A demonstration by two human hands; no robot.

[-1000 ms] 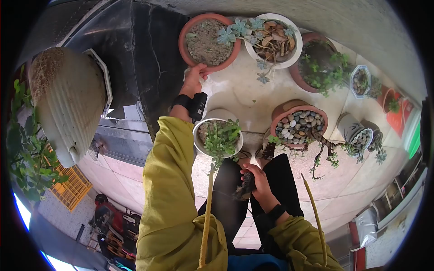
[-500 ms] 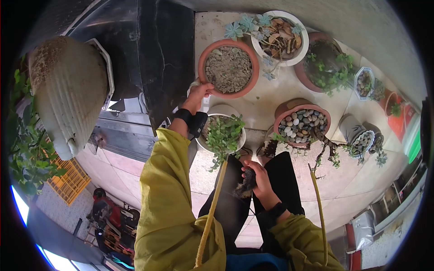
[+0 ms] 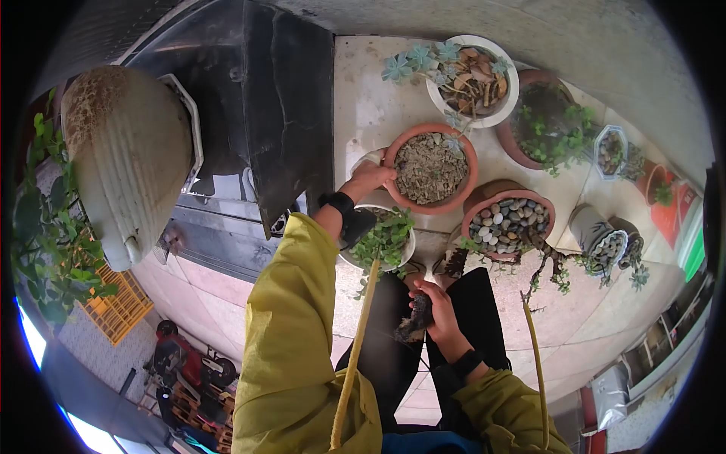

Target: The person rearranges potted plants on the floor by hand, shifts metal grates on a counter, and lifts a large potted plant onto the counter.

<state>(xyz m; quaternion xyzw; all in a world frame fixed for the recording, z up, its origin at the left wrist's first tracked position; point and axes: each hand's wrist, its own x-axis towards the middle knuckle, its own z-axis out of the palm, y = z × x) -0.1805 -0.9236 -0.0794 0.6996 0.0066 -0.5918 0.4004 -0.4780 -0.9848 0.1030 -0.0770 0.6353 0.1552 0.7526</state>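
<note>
My left hand (image 3: 368,179) is closed on the left rim of a round terracotta pot (image 3: 470,189) filled with dry, crumbly soil. Whether that pot is lifted or rests on the ledge I cannot tell. Just below my left wrist stands a white pot (image 3: 409,253) with a leafy green plant (image 3: 384,236). Over my lap, my right hand (image 3: 440,316) is wrapped around a dark, fuzzy clump (image 3: 414,319) with a paler ragged end; its exact kind is unclear. To the right of the plant, a terracotta pot of pebbles (image 3: 508,221) holds a trailing woody stem.
Behind stand a white pot of succulents (image 3: 512,102) and a terracotta pot of green plants (image 3: 508,140). Smaller pots, including a grey one (image 3: 590,223), line the right. A black slab (image 3: 286,106) borders the left, beside a large ribbed planter (image 3: 128,166). Yellow cords (image 3: 355,356) hang before me.
My left hand has shifted the soil-filled terracotta pot toward me and to the right, close to the pebble pot. My right hand still holds the dark clump, turned slightly. The view has shifted slightly.
</note>
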